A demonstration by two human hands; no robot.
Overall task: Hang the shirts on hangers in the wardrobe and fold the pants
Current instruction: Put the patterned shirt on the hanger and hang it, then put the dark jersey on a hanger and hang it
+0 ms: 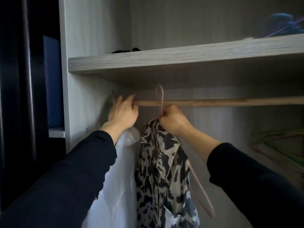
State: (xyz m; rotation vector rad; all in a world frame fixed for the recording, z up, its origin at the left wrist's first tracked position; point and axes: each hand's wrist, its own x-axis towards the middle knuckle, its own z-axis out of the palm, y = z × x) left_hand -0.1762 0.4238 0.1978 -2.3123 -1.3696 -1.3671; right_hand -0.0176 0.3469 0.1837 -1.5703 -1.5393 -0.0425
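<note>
Your right hand [172,118] pinches the neck of the pink hanger [162,99], patterned shirt [161,170] draped below, hook high over the rail [213,102], evidently for seating. Your left hand [123,112] meets the rail's left end; its grip cannot be told.

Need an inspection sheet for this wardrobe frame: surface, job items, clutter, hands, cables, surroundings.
Surface: wooden rail under a grey shelf.
Job's things: patterned shirt on pink hanger, hook raised at the rail, seating unclear; white garment hangs to its left.
Clutter: blue item and dark item on the shelf; what look like spare hangers low right, blurred.
Grippers: left hand at the rail's left end, grip unclear; right hand grips the pink hanger's neck.
Cables: nothing seen.
Surroundings: blue box in the dark side compartment at left.
</note>
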